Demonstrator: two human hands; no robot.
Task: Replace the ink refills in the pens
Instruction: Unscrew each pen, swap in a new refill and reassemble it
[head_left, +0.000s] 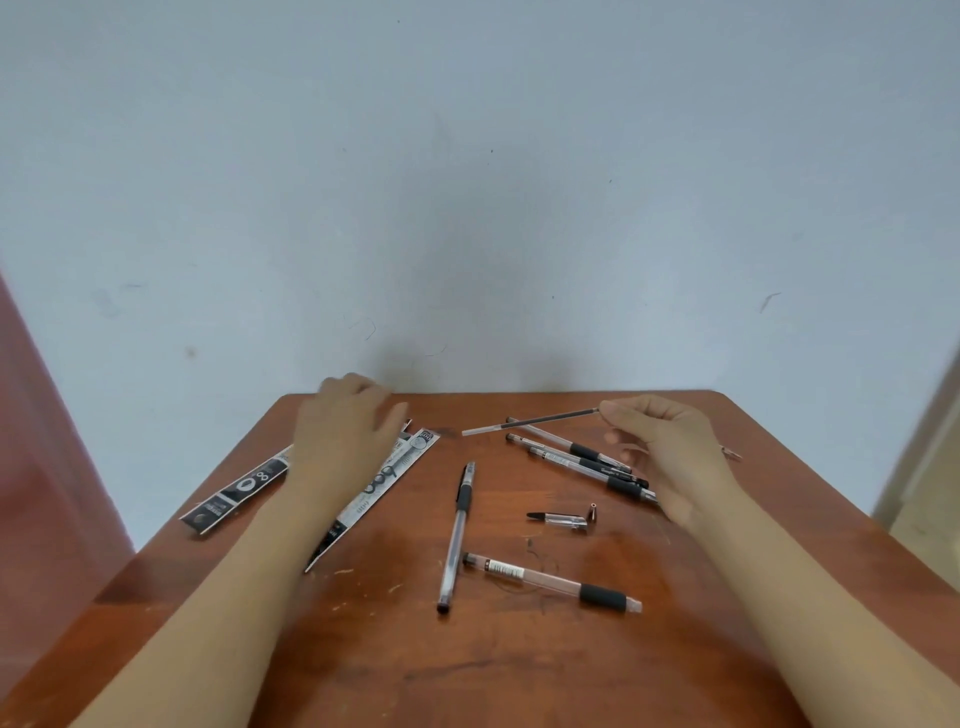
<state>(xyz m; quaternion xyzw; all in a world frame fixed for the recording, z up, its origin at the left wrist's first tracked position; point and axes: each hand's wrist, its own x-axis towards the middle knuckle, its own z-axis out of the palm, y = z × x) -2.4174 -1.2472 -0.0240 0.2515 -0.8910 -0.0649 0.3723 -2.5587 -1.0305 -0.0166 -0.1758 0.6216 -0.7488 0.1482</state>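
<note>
Holding: a refill (530, 421) is pinched at one end by fingers of the right hand (670, 447), above the table's (467, 675) far edge.
Left hand (343, 431): laid over the refill packets (384, 483), far-left corner; blurred, so its grip cannot be told.
Progress: opened pens (550, 582) mid-table seemingly unfilled; most work judged to remain.

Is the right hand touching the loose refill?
Touching. In the head view, the right hand pinches the dark end of the refill at its fingertips, with no gap visible.

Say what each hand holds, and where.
The right hand pinches a refill at its dark end. The left hand, blurred over the packets, cannot be told.
</note>
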